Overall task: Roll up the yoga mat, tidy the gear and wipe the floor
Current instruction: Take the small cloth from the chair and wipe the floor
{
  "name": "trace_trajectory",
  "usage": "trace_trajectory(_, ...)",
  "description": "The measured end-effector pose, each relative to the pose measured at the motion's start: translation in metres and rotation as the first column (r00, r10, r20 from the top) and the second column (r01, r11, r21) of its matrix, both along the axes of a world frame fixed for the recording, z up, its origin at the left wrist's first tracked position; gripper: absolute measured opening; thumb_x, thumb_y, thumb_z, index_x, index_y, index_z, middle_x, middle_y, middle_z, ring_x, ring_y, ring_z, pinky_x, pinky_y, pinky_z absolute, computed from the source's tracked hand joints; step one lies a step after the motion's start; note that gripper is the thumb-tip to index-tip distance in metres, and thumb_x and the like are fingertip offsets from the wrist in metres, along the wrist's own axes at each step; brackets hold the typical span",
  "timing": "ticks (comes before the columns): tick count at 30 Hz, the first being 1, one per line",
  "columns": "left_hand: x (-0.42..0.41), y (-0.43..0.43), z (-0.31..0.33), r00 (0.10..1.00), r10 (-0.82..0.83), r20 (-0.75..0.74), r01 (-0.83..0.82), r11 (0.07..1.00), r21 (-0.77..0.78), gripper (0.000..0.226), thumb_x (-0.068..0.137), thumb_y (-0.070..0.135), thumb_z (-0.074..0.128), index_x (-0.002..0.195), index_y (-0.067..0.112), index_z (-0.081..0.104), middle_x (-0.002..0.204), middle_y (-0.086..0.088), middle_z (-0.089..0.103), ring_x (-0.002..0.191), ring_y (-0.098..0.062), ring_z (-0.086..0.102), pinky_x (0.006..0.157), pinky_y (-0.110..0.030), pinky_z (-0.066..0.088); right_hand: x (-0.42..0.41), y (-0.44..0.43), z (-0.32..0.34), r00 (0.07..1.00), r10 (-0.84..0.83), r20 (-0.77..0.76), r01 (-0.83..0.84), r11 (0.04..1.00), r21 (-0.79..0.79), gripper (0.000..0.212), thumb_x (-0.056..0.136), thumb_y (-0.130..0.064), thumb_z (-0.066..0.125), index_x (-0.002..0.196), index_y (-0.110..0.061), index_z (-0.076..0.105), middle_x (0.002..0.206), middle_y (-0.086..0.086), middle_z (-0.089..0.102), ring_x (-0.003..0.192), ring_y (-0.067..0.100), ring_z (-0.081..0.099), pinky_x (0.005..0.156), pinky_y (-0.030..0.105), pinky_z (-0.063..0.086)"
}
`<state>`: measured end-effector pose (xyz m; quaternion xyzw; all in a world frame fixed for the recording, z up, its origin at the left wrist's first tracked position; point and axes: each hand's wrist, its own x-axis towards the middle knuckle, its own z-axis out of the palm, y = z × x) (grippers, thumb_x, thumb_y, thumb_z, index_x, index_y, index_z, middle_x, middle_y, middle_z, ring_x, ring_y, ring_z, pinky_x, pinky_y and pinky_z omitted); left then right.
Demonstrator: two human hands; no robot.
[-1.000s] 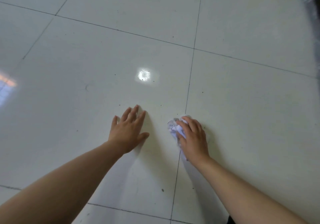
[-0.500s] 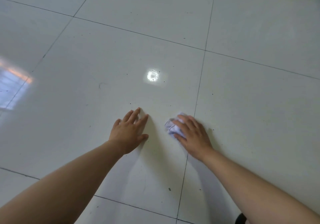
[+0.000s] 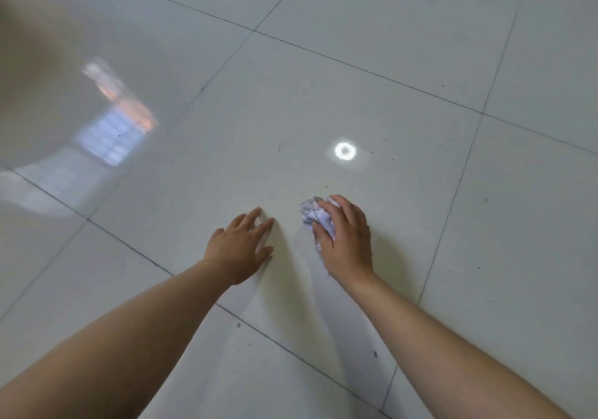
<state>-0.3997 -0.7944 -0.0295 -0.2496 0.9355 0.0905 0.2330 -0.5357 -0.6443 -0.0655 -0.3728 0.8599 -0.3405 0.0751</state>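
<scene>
My right hand presses a crumpled white cloth onto the glossy white tiled floor; the fingers curl over the cloth and most of it is hidden under the palm. A short gap to the left, my left hand lies flat on the tile with fingers spread and nothing in it. Both bare forearms reach in from the bottom edge. No yoga mat or other gear is in view.
Small dark specks dot the tiles near the hands and to the right. A round lamp reflection shines just beyond the hands, and a window reflection lies at the left. Dark grout lines cross the floor.
The view has swung to the left, so the window reflection now shows more fully. My right hand and the cloth have slid left across the grout line. My left hand stays planted.
</scene>
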Motion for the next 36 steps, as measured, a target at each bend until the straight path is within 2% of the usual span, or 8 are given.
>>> trace_trajectory(3, 0.035, -0.013, 0.005, 0.994, 0.100, 0.048, -0.100, 0.995, -0.011, 0.061, 0.094, 0.052, 0.031, 0.147, 0.034, 0.008, 0.157, 0.005, 0.001, 0.142, -0.021, 0.014, 0.105, -0.043, 0.035, 0.017, -0.012, -0.002, 0.993, 0.118, 0.006, -0.118, 0.988, 0.096, 0.047, 0.084, -0.044, 0.038, 0.118, -0.021, 0.060, 0.126, 0.001, 0.055, 0.112, 0.027, 0.050, 0.086, 0.037, 0.044)
trace_trajectory(10, 0.094, -0.059, 0.027, 0.950, 0.291, 0.114, -0.281, 0.955, -0.094, 0.062, 0.094, 0.056, 0.025, 0.148, 0.033, 0.003, 0.157, 0.003, 0.004, 0.142, -0.022, 0.014, 0.105, -0.046, 0.033, 0.032, -0.046, 0.017, 0.979, 0.181, 0.091, -0.193, 0.970, 0.150, 0.063, 0.081, -0.055, 0.025, 0.122, -0.022, 0.058, 0.131, 0.000, 0.052, 0.119, 0.025, 0.045, 0.094, 0.034, 0.036)
trace_trajectory(12, 0.100, -0.075, 0.041, 0.934, 0.345, 0.098, -0.333, 0.935, -0.122, 0.063, 0.094, 0.056, 0.024, 0.148, 0.033, 0.003, 0.157, 0.002, 0.006, 0.142, -0.023, 0.014, 0.105, -0.048, 0.033, 0.035, -0.059, 0.033, 0.965, 0.249, 0.083, -0.260, 0.950, 0.171, 0.056, 0.084, -0.054, 0.029, 0.123, -0.024, 0.057, 0.132, -0.002, 0.050, 0.119, 0.024, 0.044, 0.094, 0.033, 0.036)
trace_trajectory(15, 0.096, -0.098, 0.075, 0.917, 0.396, 0.046, -0.387, 0.913, -0.131, 0.062, 0.094, 0.056, 0.026, 0.148, 0.032, 0.005, 0.157, 0.001, 0.009, 0.142, -0.024, 0.014, 0.105, -0.049, 0.032, 0.041, -0.073, 0.063, 0.947, 0.308, 0.096, -0.321, 0.929, 0.186, 0.035, 0.093, -0.039, 0.044, 0.124, -0.025, 0.056, 0.134, -0.003, 0.048, 0.121, 0.023, 0.042, 0.096, 0.033, 0.034)
trace_trajectory(21, 0.065, -0.133, 0.158, 0.839, 0.521, -0.157, -0.536, 0.841, -0.073, 0.060, 0.094, 0.053, 0.031, 0.147, 0.029, 0.015, 0.155, -0.001, 0.018, 0.140, -0.025, 0.019, 0.104, -0.049, 0.032, 0.048, -0.111, 0.145, 0.929, 0.369, 0.036, -0.370, 0.920, 0.125, 0.031, 0.096, -0.034, 0.045, 0.122, -0.023, 0.054, 0.132, -0.002, 0.047, 0.119, 0.022, 0.041, 0.096, 0.032, 0.034)
trace_trajectory(25, 0.055, -0.126, 0.200, 0.811, 0.536, -0.234, -0.548, 0.837, 0.017, 0.058, 0.094, 0.052, 0.034, 0.145, 0.027, 0.022, 0.150, -0.002, 0.029, 0.131, -0.027, 0.036, 0.100, -0.046, 0.039, 0.039, -0.134, 0.188, 0.916, 0.400, 0.024, -0.400, 0.913, 0.074, 0.027, 0.095, -0.038, 0.044, 0.116, -0.027, 0.057, 0.125, -0.006, 0.050, 0.114, 0.018, 0.045, 0.088, 0.021, 0.029)
trace_trajectory(30, 0.065, -0.119, 0.272, 0.808, 0.507, -0.300, -0.544, 0.838, -0.048, 0.054, 0.094, 0.050, 0.035, 0.142, 0.026, 0.028, 0.144, -0.001, 0.039, 0.124, -0.025, 0.045, 0.095, -0.042, 0.042, 0.033, -0.139, 0.259, 0.915, 0.402, 0.031, -0.401, 0.916, -0.016, 0.025, 0.095, -0.038, 0.044, 0.111, -0.027, 0.059, 0.116, -0.006, 0.055, 0.108, 0.015, 0.049, 0.087, 0.021, 0.031)
trace_trajectory(36, 0.097, -0.088, 0.411, 0.796, 0.502, -0.339, -0.561, 0.821, -0.102, 0.054, 0.094, 0.049, 0.034, 0.142, 0.026, 0.027, 0.142, 0.000, 0.041, 0.121, -0.025, 0.048, 0.095, -0.041, 0.040, 0.045, -0.117, 0.404, 0.887, 0.455, 0.077, -0.458, 0.888, 0.033, 0.025, 0.094, -0.043, 0.042, 0.106, -0.029, 0.058, 0.114, -0.008, 0.053, 0.107, 0.010, 0.047, 0.090, 0.022, 0.035)
